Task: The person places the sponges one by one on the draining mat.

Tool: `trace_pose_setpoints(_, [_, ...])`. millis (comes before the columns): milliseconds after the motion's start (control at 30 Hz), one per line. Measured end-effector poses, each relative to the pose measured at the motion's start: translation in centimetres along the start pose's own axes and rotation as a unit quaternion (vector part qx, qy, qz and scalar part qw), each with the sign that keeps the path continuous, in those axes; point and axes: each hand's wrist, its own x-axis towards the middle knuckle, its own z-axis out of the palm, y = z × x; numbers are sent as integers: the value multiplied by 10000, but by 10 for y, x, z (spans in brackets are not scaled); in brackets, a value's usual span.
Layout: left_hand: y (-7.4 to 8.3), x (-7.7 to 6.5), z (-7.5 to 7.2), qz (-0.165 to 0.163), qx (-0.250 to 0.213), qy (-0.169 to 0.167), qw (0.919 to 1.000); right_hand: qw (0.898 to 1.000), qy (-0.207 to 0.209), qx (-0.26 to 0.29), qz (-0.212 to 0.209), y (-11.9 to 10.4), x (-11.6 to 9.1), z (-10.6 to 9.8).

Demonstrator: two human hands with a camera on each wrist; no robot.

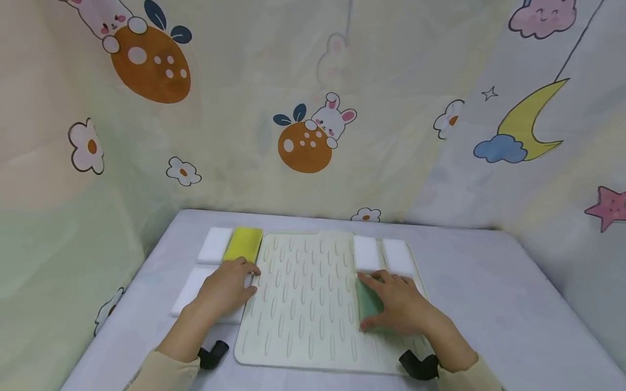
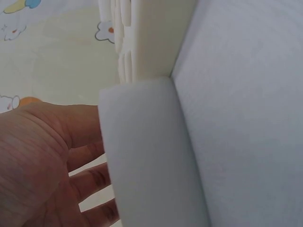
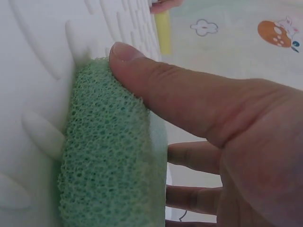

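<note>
On the left of the table, my left hand (image 1: pixel 227 285) lies over a white sponge block (image 2: pixel 151 156) beside the cream ridged mat (image 1: pixel 303 304). Its thumb and fingers are spread apart and touch the block's far side. My right hand (image 1: pixel 403 301) spans a green sponge (image 1: pixel 368 298) on the mat's right part. In the right wrist view the thumb (image 3: pixel 161 82) sits at one corner of the porous green sponge (image 3: pixel 104 146), with the fingers further along its other side. Part of that sponge is hidden under the palm.
A yellow sponge (image 1: pixel 244 243) and a white block (image 1: pixel 215 245) lie at the back left, with another white block (image 1: pixel 188 293) nearer. Two more, a white block (image 1: pixel 365 253) and its neighbour (image 1: pixel 398 257), lie on the mat's back right. A printed cloth (image 1: pixel 235 125) hangs behind.
</note>
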Motion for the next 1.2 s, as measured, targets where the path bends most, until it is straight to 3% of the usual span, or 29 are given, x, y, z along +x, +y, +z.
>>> trace_pose_setpoints(600, [4,-4,-3,-14,26,-16,10000,9998,45,154,-91,2,-5,-6])
trace_pose_setpoints(1200, [6,-6,-6,53,138,-49,9999,9966,550,308,-529,16,-8,-14])
